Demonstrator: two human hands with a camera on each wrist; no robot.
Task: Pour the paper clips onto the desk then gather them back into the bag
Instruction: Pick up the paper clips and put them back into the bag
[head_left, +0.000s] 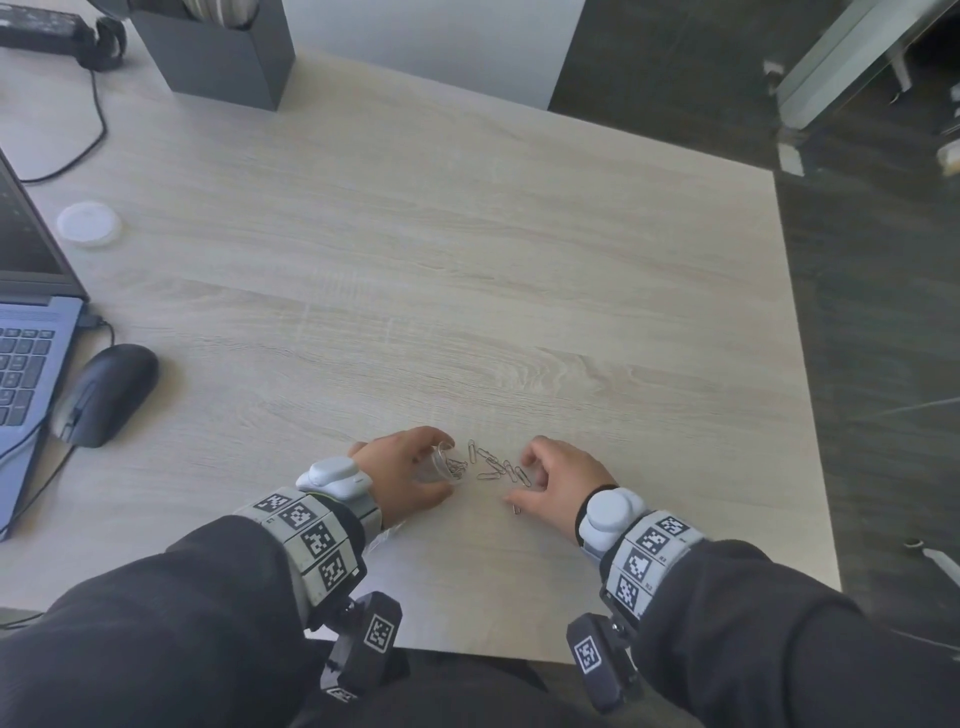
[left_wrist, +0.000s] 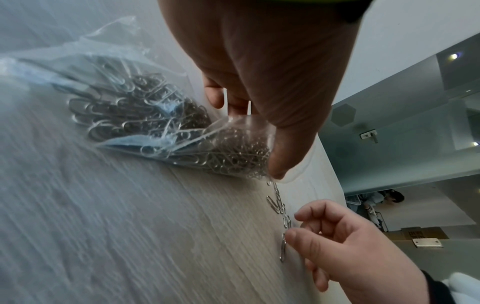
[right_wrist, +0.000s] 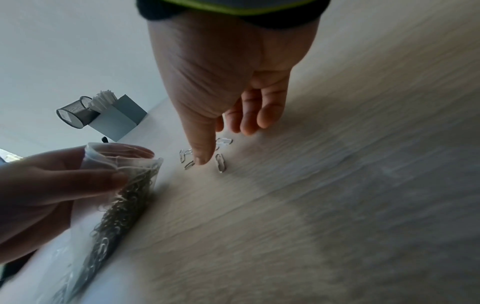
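Paper clips (head_left: 496, 467) lie loose on desk (head_left: 467, 260) between both hands: left hand (head_left: 402, 475) pinches clear bag (left_wrist: 161, 123) mouth open, laid flat facing them, likely as a chute, while right hand (head_left: 558, 480), fingers apart and loosely curled, thumb tip touching desk among them, holds nothing.
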